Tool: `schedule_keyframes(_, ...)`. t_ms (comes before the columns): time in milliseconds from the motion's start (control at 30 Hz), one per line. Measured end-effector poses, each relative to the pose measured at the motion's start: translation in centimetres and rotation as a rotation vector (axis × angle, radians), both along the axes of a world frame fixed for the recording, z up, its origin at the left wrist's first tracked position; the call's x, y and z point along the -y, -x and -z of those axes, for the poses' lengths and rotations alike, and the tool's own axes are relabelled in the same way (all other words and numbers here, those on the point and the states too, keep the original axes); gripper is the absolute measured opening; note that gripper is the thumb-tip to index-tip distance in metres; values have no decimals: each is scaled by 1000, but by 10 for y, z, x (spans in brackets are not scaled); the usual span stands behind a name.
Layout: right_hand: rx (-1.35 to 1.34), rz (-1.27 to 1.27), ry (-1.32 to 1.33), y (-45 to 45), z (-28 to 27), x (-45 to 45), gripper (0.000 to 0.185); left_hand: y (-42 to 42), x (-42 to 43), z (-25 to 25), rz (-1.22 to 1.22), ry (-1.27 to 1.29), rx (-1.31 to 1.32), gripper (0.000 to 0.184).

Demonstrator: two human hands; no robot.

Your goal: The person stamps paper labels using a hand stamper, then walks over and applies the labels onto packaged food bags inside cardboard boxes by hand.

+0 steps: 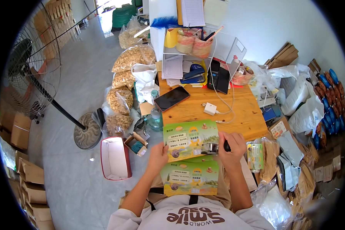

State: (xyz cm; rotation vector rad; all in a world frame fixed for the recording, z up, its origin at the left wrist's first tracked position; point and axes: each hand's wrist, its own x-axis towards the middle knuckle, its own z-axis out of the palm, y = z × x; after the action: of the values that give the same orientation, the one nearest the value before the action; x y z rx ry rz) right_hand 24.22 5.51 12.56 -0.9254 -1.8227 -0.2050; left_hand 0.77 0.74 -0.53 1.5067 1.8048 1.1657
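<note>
My left hand [158,156] grips the left edge of a green and yellow printed sheet [184,134], thumb on top. A second printed sheet [189,178] of the same design lies below it, over my lap. Closed around a small silver metal hand tool [210,148] with a black end is my right hand [234,148]. The tool's metal part overlaps the upper sheet's right edge; its exact kind I cannot make out. Beyond the sheets stands the wooden table [241,115], with a white charger [210,109] and a black phone [172,98] on it.
A shelf rack [188,53] with pen holders stands at the table's back. Left of the table are bags of brown filling [134,59], a water bottle [155,119] and a red-edged white box [115,159]. A fan [87,130] stands farther left. Bags and cardboard [270,168] crowd the right.
</note>
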Motion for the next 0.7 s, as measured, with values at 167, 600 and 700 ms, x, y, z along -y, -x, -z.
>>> schedule_keyframes(167, 16, 31, 2, -10, -3, -1, 12, -15, 14, -53, 13, 93, -417, 13)
schedule_keyframes(600, 80, -109, -105, 33, -5, -38, 11, -10, 103, -27, 238, 370, -123, 23)
schedule_keyframes(700, 73, -193, -83, 58, 8, -52, 11, -10, 107, -44, 272, 501, -252, 35)
